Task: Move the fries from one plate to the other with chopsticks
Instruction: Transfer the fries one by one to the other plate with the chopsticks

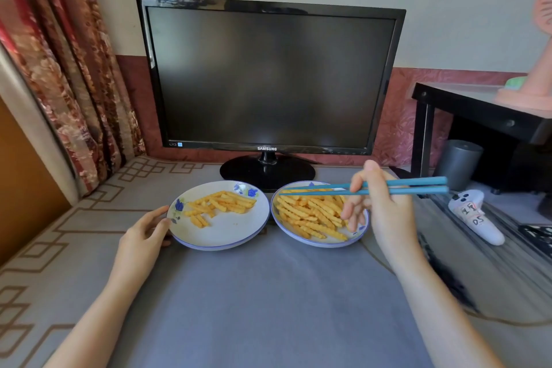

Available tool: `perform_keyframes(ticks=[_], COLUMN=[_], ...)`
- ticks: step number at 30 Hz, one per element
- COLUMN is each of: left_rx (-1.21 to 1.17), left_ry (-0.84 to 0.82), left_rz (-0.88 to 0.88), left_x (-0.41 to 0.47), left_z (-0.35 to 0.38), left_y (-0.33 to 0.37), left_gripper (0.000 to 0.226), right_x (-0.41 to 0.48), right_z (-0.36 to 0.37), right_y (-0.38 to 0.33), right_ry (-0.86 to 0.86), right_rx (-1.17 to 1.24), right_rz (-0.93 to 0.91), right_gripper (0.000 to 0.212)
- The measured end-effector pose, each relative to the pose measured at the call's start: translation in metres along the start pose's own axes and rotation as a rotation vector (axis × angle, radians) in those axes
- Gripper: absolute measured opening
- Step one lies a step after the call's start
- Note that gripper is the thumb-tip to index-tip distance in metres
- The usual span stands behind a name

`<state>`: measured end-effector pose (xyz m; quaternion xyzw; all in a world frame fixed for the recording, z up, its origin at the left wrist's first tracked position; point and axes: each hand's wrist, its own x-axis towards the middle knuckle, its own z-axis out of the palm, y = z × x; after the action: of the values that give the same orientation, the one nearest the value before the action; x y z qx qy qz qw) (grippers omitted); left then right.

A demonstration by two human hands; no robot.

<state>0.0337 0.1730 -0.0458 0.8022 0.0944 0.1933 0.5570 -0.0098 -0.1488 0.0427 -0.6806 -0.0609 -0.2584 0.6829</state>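
A grey cloth [268,308] with brown key-pattern borders covers the surface. At its back stands one glossy black monitor [268,78], screen dark, SAMSUNG printed on the lower bezel, on an oval foot. A red floral curtain [68,69] hangs at the left; a black side table [478,110] stands at the right. Two round white plates with blue rims and blue flowers sit side by side, almost touching: the left plate [221,237] bears a sparse scatter of crinkle-cut fries [221,203]; the right plate [321,244] bears a fuller heap. The left hand [143,236] pinches the left plate's near-left rim, thumb on top. The right hand [385,209] is clamped on two teal, square-ended chopsticks [418,185], level and close together, tips over the right plate's far edge; whether they grip a fry cannot be told. One white controller [478,218] at the right carries a handwritten label; its lower line seems to read "DS".
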Motion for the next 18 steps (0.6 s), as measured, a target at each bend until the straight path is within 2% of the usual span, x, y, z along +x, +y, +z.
perform_keyframes(ticks=[11,18], left_rx=[-0.023,-0.035], left_ry=[-0.004,-0.014], left_rz=[-0.002,0.011], left_x=[0.003,0.003], left_z=[0.000,0.000], left_y=[-0.004,-0.003], left_gripper=[0.029,0.029], right_x=[0.015,0.009], right_z=[0.082,0.101], right_y=[0.028,0.044], right_ry=[-0.324,-0.384], right_rx=[0.018,-0.020], right_rz=[0.051,0.066], right_gripper=[0.040,0.038])
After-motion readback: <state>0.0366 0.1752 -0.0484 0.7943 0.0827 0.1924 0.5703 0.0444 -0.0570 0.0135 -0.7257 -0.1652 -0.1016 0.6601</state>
